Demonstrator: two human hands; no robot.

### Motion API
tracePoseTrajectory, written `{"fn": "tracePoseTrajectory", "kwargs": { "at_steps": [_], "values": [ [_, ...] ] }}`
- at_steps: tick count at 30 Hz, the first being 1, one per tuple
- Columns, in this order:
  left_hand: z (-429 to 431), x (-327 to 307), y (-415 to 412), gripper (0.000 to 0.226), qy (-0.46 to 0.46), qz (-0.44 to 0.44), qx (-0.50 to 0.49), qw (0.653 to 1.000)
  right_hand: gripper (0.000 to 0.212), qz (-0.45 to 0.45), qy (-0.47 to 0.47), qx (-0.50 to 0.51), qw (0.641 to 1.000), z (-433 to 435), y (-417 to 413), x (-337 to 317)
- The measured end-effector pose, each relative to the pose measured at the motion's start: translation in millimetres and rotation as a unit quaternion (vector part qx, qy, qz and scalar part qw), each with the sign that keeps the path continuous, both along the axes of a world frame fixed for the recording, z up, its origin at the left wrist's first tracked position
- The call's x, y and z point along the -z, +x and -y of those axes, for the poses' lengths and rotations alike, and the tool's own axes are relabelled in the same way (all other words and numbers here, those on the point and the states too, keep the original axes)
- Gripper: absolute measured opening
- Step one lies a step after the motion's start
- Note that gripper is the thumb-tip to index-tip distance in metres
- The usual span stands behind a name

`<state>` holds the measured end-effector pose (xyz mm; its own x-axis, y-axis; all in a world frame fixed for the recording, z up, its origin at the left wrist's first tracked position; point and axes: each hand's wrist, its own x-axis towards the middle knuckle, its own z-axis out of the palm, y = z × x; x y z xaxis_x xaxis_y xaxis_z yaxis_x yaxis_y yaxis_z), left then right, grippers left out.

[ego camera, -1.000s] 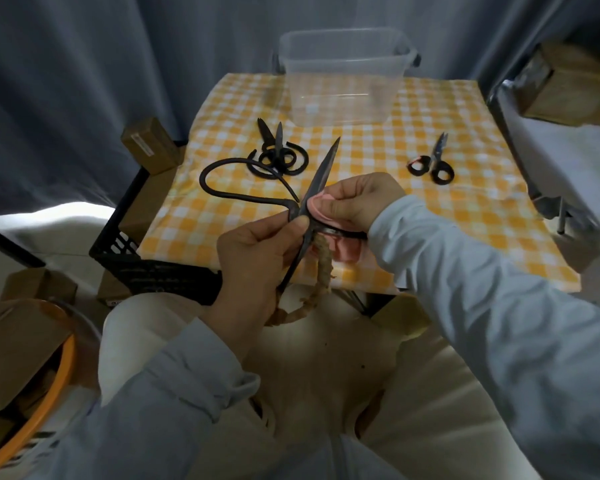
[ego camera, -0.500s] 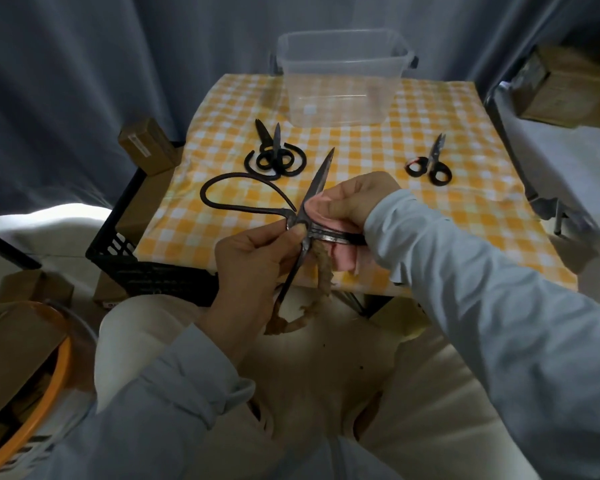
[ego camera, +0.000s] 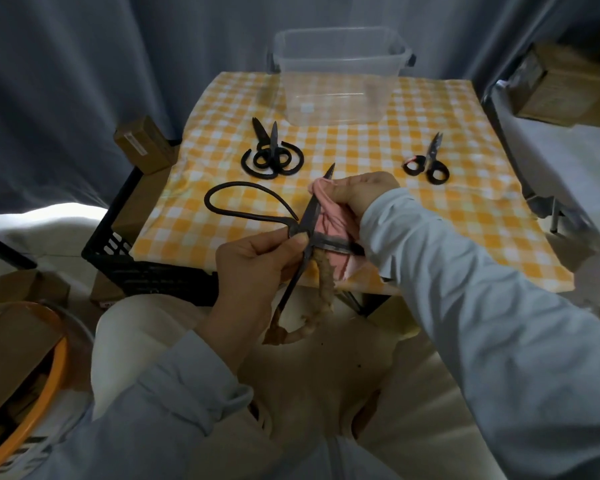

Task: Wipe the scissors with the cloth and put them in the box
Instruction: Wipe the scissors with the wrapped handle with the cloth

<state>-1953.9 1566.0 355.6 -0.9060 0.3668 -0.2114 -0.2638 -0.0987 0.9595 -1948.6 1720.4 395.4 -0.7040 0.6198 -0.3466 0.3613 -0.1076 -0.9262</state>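
Over the person's lap, at the near edge of a table (ego camera: pixel 430 209) covered in yellow-and-white check, the left hand (ego camera: pixel 253 268) pinches the large black scissors (ego camera: pixel 307 223) at their pivot. The blades are spread: one runs away from the grip toward the clear plastic box (ego camera: pixel 340 74), while the other lies crosswise under the right sleeve (ego camera: pixel 430 254). The right hand (ego camera: pixel 357 194) grips a pink cloth (ego camera: pixel 329 216) wrapped round the far-pointing blade. Beyond the grip lie nested black scissors (ego camera: pixel 271 157) to the left and a smaller pair (ego camera: pixel 428 161) to the right, with grey curtains (ego camera: pixel 66 64) behind.
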Motion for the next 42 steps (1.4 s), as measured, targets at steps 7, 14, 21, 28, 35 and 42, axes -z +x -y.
{"fn": "tracePoseTrajectory", "kwargs": {
  "at_steps": [7,14,21,28,35,42],
  "values": [
    [5,2,-1,0.01,-0.015,-0.006,-0.002,1.0,0.047,0.086,0.073,-0.073,0.991,7,7,5],
    [5,1,3,0.012,-0.019,-0.014,0.002,1.0,0.047,0.107,0.042,-0.017,0.993,7,4,4],
    [12,4,9,0.014,-0.017,0.01,0.015,1.0,0.025,0.091,-0.028,0.005,0.995,-8,7,-10],
    [16,6,0,0.019,0.03,0.093,-0.01,0.995,0.022,-0.006,-0.075,0.059,0.995,-26,18,-11],
    [6,-1,4,0.012,0.038,0.073,0.004,0.997,0.007,-0.02,-0.013,-0.077,0.997,-13,17,5],
    [7,-4,5,0.013,0.032,0.056,0.019,0.998,0.012,-0.052,-0.028,-0.048,0.997,-7,11,7]
  ]
}}
